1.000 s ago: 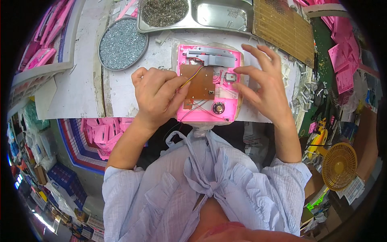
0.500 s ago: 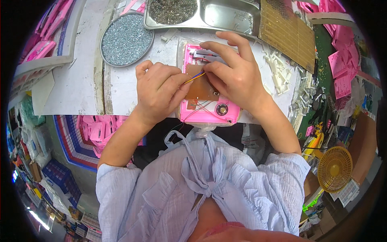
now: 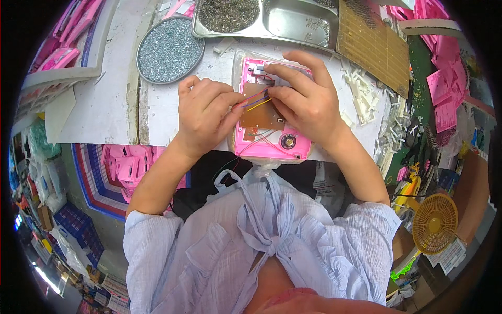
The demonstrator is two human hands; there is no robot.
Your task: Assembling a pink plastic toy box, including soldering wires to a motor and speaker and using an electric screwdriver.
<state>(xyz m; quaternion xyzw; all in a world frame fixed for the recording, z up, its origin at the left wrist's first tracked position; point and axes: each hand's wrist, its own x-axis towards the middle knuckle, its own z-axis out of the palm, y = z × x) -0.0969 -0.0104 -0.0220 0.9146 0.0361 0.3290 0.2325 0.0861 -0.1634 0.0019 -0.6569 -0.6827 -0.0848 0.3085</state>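
A pink plastic case lies on the table in front of me, its inside facing up. In it are a brown circuit board, thin wires and a round black dial at the near right. Over the board, my left hand pinches the left ends of thin coloured wires. Fingers of my right hand are closed on the same wires at their right side. Red, blue and yellow strands show between the hands; the yellow one hangs apart from my left fingertips.
A round tray of screws stands at the far left of the case. Behind it is a metal tray with small parts. Right of the case lie white plastic pieces and a brown cardboard sheet. A basket holds pink cases at lower left.
The bundled wires have spread apart, so the red, blue and yellow strands now show separately. My left fingers have shifted slightly, and the yellow strand's end is now loose.
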